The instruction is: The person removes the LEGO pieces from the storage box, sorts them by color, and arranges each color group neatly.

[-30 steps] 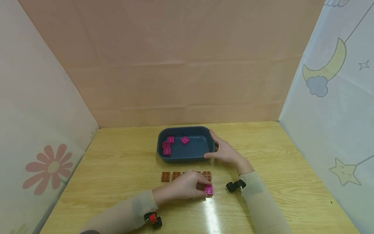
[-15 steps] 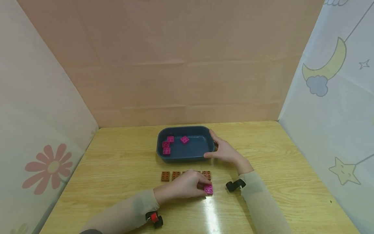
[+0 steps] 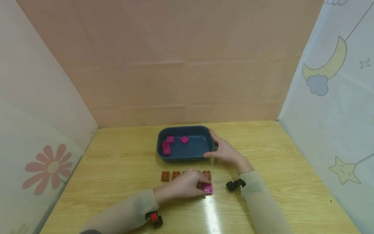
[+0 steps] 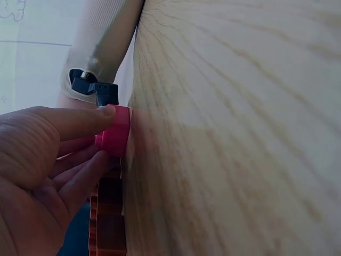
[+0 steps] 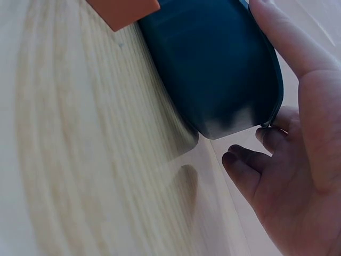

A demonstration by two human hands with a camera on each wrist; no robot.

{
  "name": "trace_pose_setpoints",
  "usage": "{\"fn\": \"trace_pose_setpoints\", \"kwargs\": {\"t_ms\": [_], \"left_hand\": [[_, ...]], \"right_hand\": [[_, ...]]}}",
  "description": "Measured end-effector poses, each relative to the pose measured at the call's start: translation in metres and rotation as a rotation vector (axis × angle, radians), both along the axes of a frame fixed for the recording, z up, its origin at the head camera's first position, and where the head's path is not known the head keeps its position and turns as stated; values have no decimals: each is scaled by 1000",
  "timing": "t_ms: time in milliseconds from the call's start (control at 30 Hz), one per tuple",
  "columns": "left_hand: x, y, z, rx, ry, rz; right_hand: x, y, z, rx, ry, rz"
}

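Note:
My left hand (image 3: pixel 188 185) pinches a pink toy brick (image 3: pixel 208 189) between thumb and fingers. In the left wrist view this brick (image 4: pixel 116 132) is low against the tabletop, studs facing the fingers' side. Just behind it runs a row of brown bricks (image 3: pixel 165 176), partly hidden by the hand. My right hand (image 3: pixel 225 151) holds the right end of a dark blue dish (image 3: pixel 193 159), thumb at the near corner and a finger at the far one. The right wrist view shows the thumb against the dish (image 5: pixel 213 69). Several pink bricks (image 3: pixel 184 139) lie inside, mostly on the left.
The wood-grain table (image 3: pixel 122 149) is bordered by a tan back wall (image 3: pixel 187 81) and patterned side walls (image 3: pixel 324 130). Black wrist cameras (image 3: pixel 235 185) sit on both sleeves. An orange-brown brick corner (image 5: pixel 125 10) shows at the top of the right wrist view.

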State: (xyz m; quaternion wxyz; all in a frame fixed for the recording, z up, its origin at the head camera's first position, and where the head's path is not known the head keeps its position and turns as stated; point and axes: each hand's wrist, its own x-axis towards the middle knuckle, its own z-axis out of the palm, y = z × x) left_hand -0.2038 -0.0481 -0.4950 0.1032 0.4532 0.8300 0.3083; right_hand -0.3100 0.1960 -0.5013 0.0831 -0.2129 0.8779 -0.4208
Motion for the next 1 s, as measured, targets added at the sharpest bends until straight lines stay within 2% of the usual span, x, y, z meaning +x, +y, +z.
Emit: {"fn": "trace_pose_setpoints", "kwargs": {"t_ms": [500, 733, 900, 1000], "left_hand": [[0, 0, 0, 2, 62, -15], [0, -1, 2, 18, 55, -16], [1, -3, 8, 29, 66, 7], [2, -5, 14, 52, 25, 15]], "right_hand": [[-1, 1, 0, 26, 4, -6], [-1, 0, -1, 7, 7, 5], [-1, 1, -1, 1, 6, 10], [-1, 1, -1, -8, 4, 15]]}}
